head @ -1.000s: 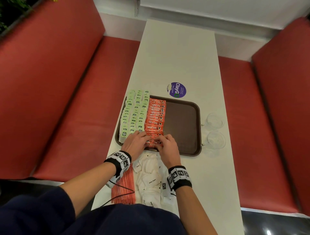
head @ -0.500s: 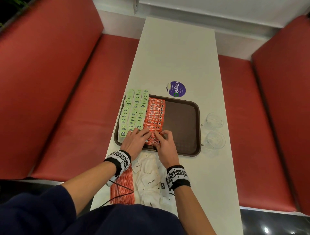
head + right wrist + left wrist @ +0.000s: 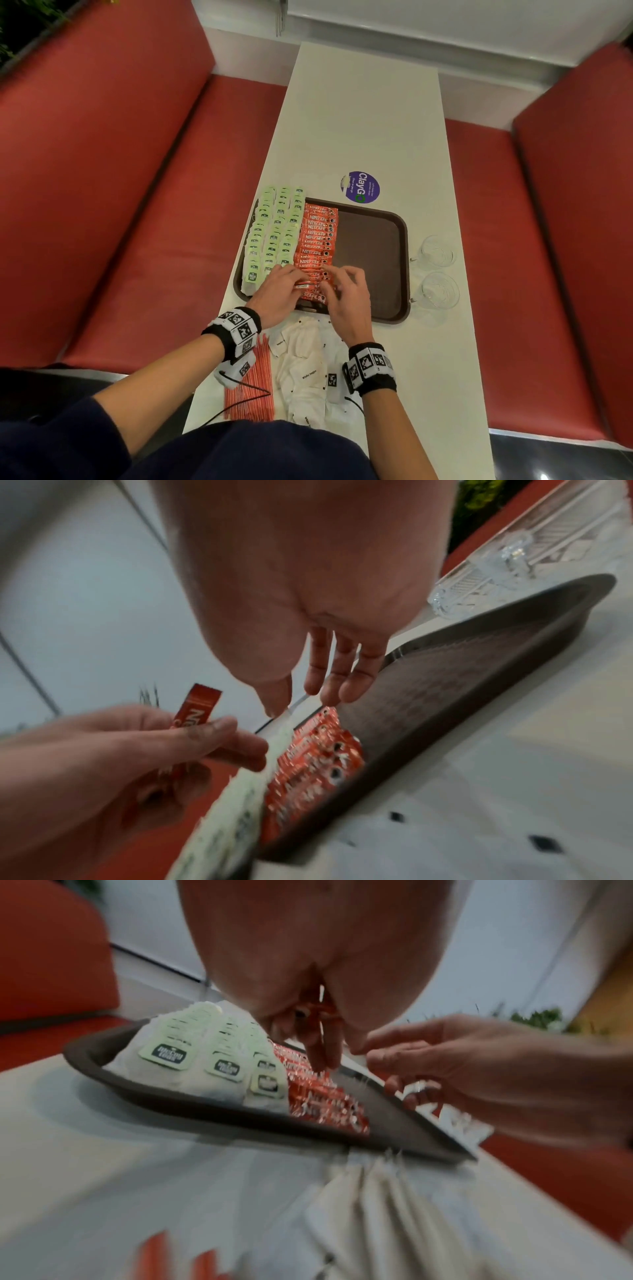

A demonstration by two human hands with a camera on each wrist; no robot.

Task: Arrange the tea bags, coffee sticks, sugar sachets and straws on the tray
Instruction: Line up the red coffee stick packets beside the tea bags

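A brown tray (image 3: 373, 240) carries rows of green tea bags (image 3: 274, 233) on its left and a column of orange coffee sticks (image 3: 318, 233) beside them. My left hand (image 3: 299, 279) hovers over the near end of that column. It pinches one coffee stick (image 3: 198, 707), which stands clear of the row. My right hand (image 3: 334, 277) is just to the right, fingers (image 3: 346, 674) extended down toward the sticks and holding nothing. White sugar sachets (image 3: 308, 370) and red straws (image 3: 253, 394) lie on the table under my wrists.
Two clear glasses (image 3: 436, 251) (image 3: 440, 291) stand right of the tray. A purple round sticker (image 3: 361, 187) lies beyond it. The tray's right half is bare. Red bench seats (image 3: 137, 205) flank the narrow white table (image 3: 359, 120).
Both hands lay on the near end of the coffee column a second ago. The left hand now holds one stick clear of the row, and the right hand's fingers have lifted.
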